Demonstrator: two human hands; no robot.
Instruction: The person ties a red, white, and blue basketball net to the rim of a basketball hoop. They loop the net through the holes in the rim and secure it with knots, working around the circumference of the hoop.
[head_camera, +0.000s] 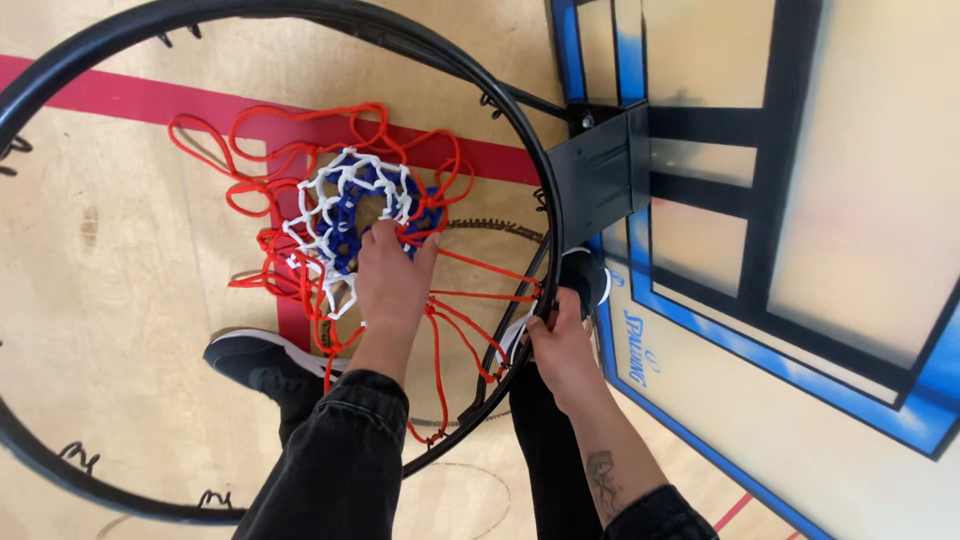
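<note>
My left hand (392, 278) reaches through the black hoop rim (520, 130), fingers pinching the bunched red, white and blue net (345, 205) just beyond my fingertips. My right hand (560, 345) is closed around the rim's near edge, nearer than the left.

A: Floor? Pale wooden boards (120, 250), court type. A broad red painted line (110, 100) crosses the upper left of the frame.

B: Right half?

A: Backboard (850, 200), pale panel with blue border and black inner rectangle. Black metal bracket (600, 170) near top centre, fixed to it.

B: Lower down?

A: Two dark shoes with white soles: one (255, 362) at lower left of centre on the boards, another (585, 275) by the backboard's edge. Black trouser legs (545, 450) at bottom centre.
</note>
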